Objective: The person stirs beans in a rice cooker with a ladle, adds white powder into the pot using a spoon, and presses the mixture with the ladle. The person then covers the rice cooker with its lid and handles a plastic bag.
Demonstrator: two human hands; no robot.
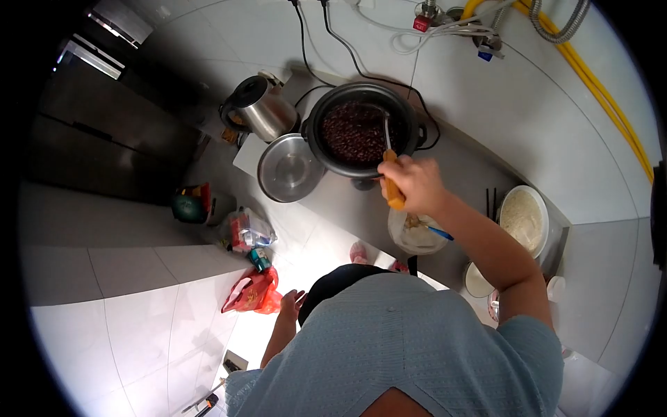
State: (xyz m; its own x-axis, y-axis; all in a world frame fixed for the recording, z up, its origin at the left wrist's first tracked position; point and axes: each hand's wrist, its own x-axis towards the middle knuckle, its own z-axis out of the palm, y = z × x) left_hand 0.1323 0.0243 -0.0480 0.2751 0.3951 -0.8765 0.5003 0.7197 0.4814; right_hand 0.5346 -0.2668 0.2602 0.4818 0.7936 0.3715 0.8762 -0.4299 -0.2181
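Note:
A black electric pot [324,163] on the counter holds dark red beans [351,135]. My right hand [415,184] is closed around the orange handle of a metal cooking utensil [394,187]. The metal shank leans into the pot, and the utensil's head is partly hidden among the beans. Down at my side, away from the counter, my left hand [292,303] is empty with its fingers apart. Beside the pot sits a shallow metal bowl [290,169]. Below my right hand lies a whitish bag or bowl [417,236] with a blue-handled item [440,233].
A steel kettle [267,111] stands left of the pot. To the right are a white basin [543,208] of pale grains and dark chopsticks [491,203]. Power cords [347,48] run behind the pot. Bags, including a red one [253,292], lie at lower left.

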